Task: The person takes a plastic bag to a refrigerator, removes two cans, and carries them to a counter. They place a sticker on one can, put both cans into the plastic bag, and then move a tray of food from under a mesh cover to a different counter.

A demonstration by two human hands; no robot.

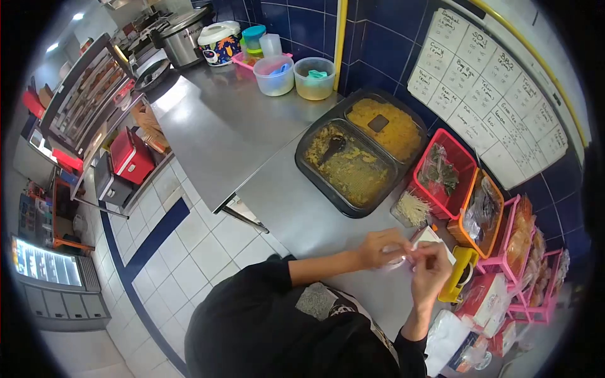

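Note:
My left hand (381,249) and my right hand (431,269) meet above the steel counter, both with pinched fingers. Between them is a small, pale, see-through piece that looks like thin plastic (396,262); its exact kind is too small to tell. Just behind my hands lies a white box or pad (428,235), partly covered by my fingers. A clear tub of thin white strands, like enoki mushrooms (412,208), stands a little farther back. To the right of my right hand is a yellow holder (459,274) with a dark roll inside.
A black divided pan (337,203) of yellowish food holds a dark ladle (333,148). Red (467,157) and orange (502,211) baskets and pink racks (512,268) line the wall. Plastic tubs (275,80) and a steel cooker (183,45) stand at the far end.

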